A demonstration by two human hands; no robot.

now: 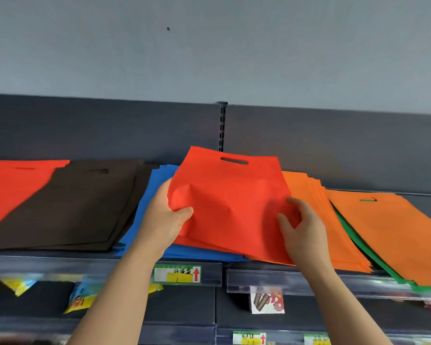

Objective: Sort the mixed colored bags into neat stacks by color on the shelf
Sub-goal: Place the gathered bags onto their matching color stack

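Gripping: both bare hands are holding one flat red non-woven fabric bag (230, 207) with a cut-out slot handle, tilted up off the piles on the dark shelf (97, 266).
Left hand: the left hand (163, 217) is clamping the bag's left edge, thumb on the front face and fingers hidden behind, bunching the cloth into a crease there.
Right hand: the right hand (302, 230) is pinching the bag's right edge, thumb and forefinger curling around it; closed on the fabric.
Under the grip: a stack of flat blue fabric bags (147, 195) is lying beneath the left hand, its lower edge showing below the red bag.
Right of the grip: a fanned stack of light orange fabric bags (334, 227) is touching the red bag's right side; beyond it a darker orange bag (388, 232) is lying over a green bag (358, 242), of which only the edge is showing.
Left of the grip: a pile of dark brown fabric bags (72, 205) is sitting just beside the blue ones, and further out a second red bag (13, 185) is lying flat.
Below the grip: a green-and-yellow price label (177, 274) with a red arrow is sitting on the shelf's front rail, between the two forearms.
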